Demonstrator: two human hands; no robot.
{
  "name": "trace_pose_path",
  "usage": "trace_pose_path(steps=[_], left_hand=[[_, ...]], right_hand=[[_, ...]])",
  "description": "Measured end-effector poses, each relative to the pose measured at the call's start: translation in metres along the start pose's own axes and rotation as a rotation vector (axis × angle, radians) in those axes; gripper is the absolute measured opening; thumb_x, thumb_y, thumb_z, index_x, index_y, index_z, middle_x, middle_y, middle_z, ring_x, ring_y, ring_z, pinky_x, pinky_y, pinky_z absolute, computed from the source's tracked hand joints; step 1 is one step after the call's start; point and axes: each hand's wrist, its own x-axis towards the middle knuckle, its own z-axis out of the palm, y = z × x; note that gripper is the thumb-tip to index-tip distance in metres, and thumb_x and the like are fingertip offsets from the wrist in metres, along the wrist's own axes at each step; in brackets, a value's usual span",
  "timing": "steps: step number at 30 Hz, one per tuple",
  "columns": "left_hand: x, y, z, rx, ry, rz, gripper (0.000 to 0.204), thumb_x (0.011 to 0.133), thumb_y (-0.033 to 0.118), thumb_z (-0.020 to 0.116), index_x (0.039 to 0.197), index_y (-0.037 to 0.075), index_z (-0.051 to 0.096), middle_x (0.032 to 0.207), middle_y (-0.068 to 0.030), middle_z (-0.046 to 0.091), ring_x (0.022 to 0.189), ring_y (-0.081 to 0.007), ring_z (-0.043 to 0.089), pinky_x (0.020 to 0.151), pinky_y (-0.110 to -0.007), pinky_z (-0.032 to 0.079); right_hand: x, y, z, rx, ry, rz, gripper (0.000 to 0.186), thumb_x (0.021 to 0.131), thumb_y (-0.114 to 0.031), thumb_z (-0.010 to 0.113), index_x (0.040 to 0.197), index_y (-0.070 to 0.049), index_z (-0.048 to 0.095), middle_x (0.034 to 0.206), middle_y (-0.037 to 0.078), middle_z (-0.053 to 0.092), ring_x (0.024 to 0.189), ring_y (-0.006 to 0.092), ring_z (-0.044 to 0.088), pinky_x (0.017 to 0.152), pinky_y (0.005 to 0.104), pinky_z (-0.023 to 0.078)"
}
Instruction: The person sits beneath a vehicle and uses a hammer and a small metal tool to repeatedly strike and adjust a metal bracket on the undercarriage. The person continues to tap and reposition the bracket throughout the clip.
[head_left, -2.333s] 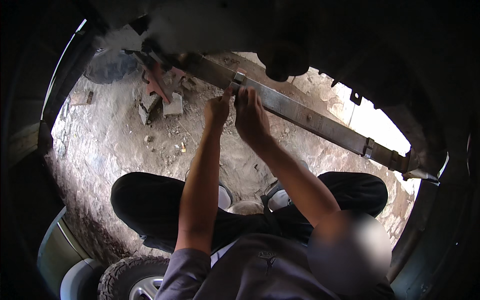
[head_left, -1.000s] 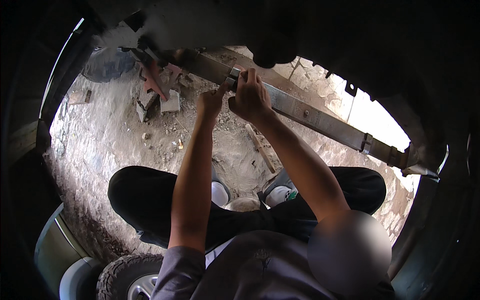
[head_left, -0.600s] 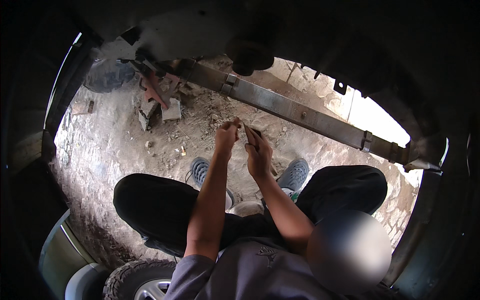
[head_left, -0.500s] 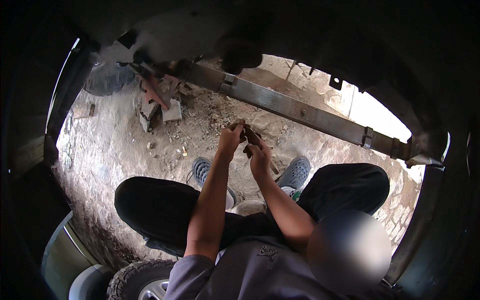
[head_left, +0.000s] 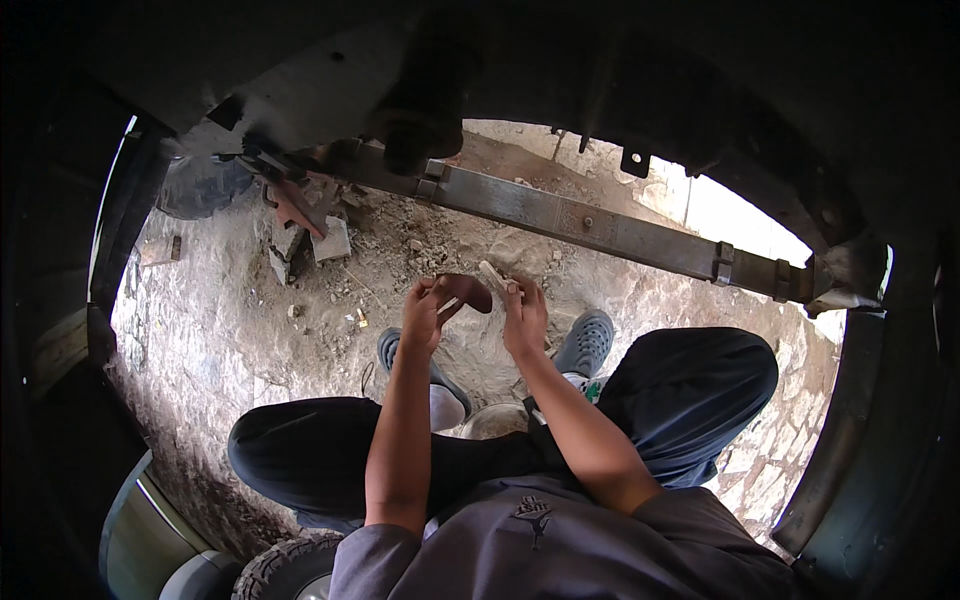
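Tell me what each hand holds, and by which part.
The left hand pinches a curved reddish-brown sheet by its left end; the right hand grips a thin pale strip by its lower end. Materials unclear.

Vehicle underside (head_left: 640, 75) in deep shadow | ground (head_left: 240, 330) brightly lit | glare blown white upper right | fisheye edges curved

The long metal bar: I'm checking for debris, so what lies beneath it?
Along both sides of the long metal bar, dirt ground shows, with loose rubble near its left part. Whatever lies directly beneath is hidden.
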Motion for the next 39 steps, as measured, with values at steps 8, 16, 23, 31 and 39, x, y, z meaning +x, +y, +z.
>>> trace_pose_path(steps=[8,16,23,31,39], left_hand=[[0.005,0.006,0.014,0.153,0.005,0.072,0.017,0.101,0.021,0.077,0.105,0.01,0.065,0.103,-0.0013,0.071,0.093,-0.0163,0.07,0.083,-0.036,0.063],[0.002,0.015,0.037,0.538,-0.008,0.4,0.021,0.092,0.018,0.085,0.096,0.001,0.073,0.081,-0.0007,0.071,0.075,-0.0066,0.063,0.065,-0.025,0.049],[-0.011,0.038,0.055,0.57,0.06,0.402,0.024,0.099,0.025,0.079,0.101,0.001,0.075,0.077,0.0003,0.068,0.069,-0.0063,0.059,0.064,-0.025,0.048],[-0.001,0.046,0.05,0.405,0.156,0.467,0.036,0.111,0.036,0.062,0.1,0.003,0.073,0.07,0.003,0.058,0.062,-0.0051,0.05,0.059,-0.025,0.04],[0.003,0.054,0.043,0.242,0.228,0.372,0.034,0.111,0.034,0.061,0.091,0.007,0.069,0.063,0.0048,0.051,0.051,-0.0039,0.042,0.048,-0.024,0.032]], right_hand=[[0.017,0.037,-0.002,0.003,-0.442,0.059,0.056,0.103,-0.038,0.067,0.15,-0.01,0.054,0.135,0.015,0.067,0.116,0.0306,0.069,0.095,0.0419,0.056],[0.01,-0.018,-0.011,1.063,-0.729,0.34,0.054,0.113,-0.038,0.055,0.154,-0.003,0.049,0.143,0.009,0.065,0.127,0.0225,0.065,0.097,0.0432,0.056],[0.017,-0.049,-0.015,0.583,-0.479,0.082,0.039,0.108,-0.021,0.065,0.145,-0.008,0.063,0.131,0.011,0.072,0.115,0.0244,0.072,0.092,0.0411,0.06],[0.085,-0.147,0.002,-0.507,0.022,-0.839,0.046,0.104,-0.014,0.058,0.148,0.001,0.059,0.149,0.022,0.06,0.14,0.0384,0.057,0.121,0.0446,0.042],[0.095,-0.178,0.027,-0.871,-0.245,-0.655,0.106,0.088,-0.043,0.072,0.161,0.016,0.022,0.167,0.036,0.028,0.157,0.0468,0.029,0.131,0.053,0.021]])
